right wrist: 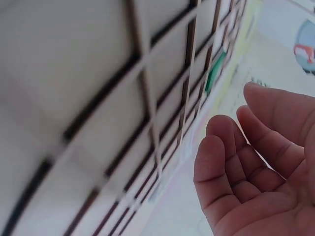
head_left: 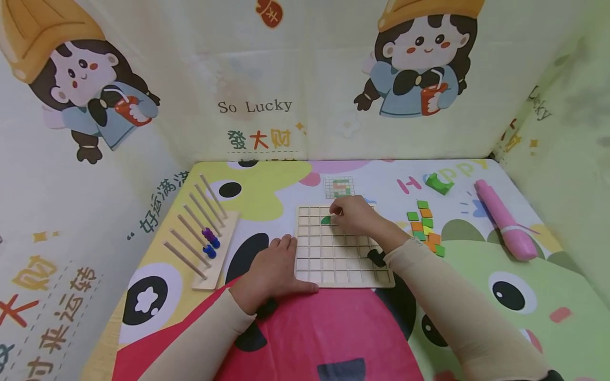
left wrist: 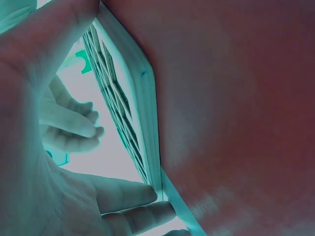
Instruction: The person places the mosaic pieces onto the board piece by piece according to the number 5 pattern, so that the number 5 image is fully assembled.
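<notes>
A wooden grid board [head_left: 343,267] lies flat on the table. My left hand [head_left: 274,267] rests against its near left corner, fingers along the left side and thumb along the front edge; the left wrist view shows the board's edge [left wrist: 147,98] between thumb and fingers. Over the board's far part is my right hand [head_left: 355,214]. Its fingers [right wrist: 211,172] are loosely bent, apart from the thumb, with nothing visible between them. Just left of that hand, one green tile [head_left: 326,220] lies on the grid, also seen in the right wrist view [right wrist: 215,73].
Behind the board lies a printed pattern card [head_left: 339,187]. Loose green, orange and yellow tiles [head_left: 427,223] lie to the right, near a green piece [head_left: 439,183] and a pink tube-like object [head_left: 506,219]. A wooden peg rack [head_left: 221,254] with beads stands on the left.
</notes>
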Demonstrator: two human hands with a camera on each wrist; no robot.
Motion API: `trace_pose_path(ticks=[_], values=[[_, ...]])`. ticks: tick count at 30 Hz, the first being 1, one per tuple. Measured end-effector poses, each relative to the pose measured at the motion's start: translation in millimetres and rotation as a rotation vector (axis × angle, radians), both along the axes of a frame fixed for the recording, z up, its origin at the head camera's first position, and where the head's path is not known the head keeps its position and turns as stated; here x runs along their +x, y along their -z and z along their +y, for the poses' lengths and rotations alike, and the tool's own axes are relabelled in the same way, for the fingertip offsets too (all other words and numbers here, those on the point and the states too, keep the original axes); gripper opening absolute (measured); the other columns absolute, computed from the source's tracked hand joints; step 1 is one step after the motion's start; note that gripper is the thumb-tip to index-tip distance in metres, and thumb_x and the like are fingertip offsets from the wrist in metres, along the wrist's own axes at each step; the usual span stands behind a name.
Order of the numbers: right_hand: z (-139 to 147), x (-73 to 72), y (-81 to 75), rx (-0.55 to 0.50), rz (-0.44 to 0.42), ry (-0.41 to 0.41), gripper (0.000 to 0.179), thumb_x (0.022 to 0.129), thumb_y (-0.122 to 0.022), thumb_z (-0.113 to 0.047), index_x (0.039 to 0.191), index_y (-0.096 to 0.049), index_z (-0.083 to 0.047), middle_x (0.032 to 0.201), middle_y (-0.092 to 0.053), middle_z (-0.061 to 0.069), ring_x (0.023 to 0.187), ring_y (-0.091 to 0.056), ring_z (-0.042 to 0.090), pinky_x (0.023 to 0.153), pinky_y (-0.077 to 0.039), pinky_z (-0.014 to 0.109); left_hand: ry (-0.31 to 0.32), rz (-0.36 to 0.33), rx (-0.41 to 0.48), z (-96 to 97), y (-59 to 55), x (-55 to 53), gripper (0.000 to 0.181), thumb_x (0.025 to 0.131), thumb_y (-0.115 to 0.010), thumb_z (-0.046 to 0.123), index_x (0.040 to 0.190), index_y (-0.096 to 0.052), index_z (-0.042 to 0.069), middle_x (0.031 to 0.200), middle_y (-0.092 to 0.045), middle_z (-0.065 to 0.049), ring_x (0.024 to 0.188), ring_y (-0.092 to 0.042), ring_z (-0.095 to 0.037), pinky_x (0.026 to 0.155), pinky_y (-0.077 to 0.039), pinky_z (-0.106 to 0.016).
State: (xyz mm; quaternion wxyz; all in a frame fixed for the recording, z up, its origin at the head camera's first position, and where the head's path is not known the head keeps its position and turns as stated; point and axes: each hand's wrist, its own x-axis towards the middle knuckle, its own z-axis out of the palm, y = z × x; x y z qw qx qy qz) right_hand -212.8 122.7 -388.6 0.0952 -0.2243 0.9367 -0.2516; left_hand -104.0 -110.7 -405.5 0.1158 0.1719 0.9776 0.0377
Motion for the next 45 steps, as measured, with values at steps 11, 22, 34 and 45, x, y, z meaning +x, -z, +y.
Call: trace_pose_path(ticks=[11,22,34,45], values=[[87.6,8.3,-16.3,-0.026,0.039,0.146,0.029,0.103,-0.063,-0.02,0.123,-0.07,0.0,0.112,-0.073,0.016,0.101,-0.066,0.032,0.087,-0.054,0.049,-0.008,0.012,-0.009,1.5,2.2,1.8,0.126,0.066,-0.074,0.084,0.154,-0.041,0.001,0.149,-0.049,-0.015,0.129,-0.052,-0.03,0.095,-0.057,-0.045],[167.5,29.4,-16.0,0.01,0.027,0.321,0.031,0.104,-0.062,-0.026,0.121,-0.069,-0.001,0.112,-0.073,0.018,0.1,-0.065,0.034,0.089,-0.053,0.051,0.012,0.03,0.008,9.2,6.5,0.5,0.125,0.065,-0.074,0.085,0.154,-0.042,0.002,0.147,-0.051,-0.015,0.126,-0.053,-0.03,0.094,-0.058,-0.044],[202.7,27.5,0.8,0.166,0.026,0.353,0.036,0.101,-0.06,-0.021,0.116,-0.067,0.011,0.108,-0.07,0.028,0.095,-0.063,0.04,0.086,-0.052,0.056,-0.015,0.038,-0.017,4.0,6.4,6.5,0.128,0.064,-0.075,0.085,0.154,-0.041,0.001,0.149,-0.049,-0.016,0.128,-0.052,-0.032,0.09,-0.059,-0.044],[190.3,3.9,4.9,0.266,-0.136,0.46,0.047,0.099,-0.064,-0.037,0.098,-0.072,0.008,0.093,-0.07,0.021,0.088,-0.06,0.038,0.074,-0.051,0.044,-0.014,0.042,-0.005,5.0,8.2,6.8,0.127,0.064,-0.073,0.087,0.153,-0.043,0.001,0.146,-0.051,-0.015,0.123,-0.053,-0.03,0.087,-0.059,-0.043]])
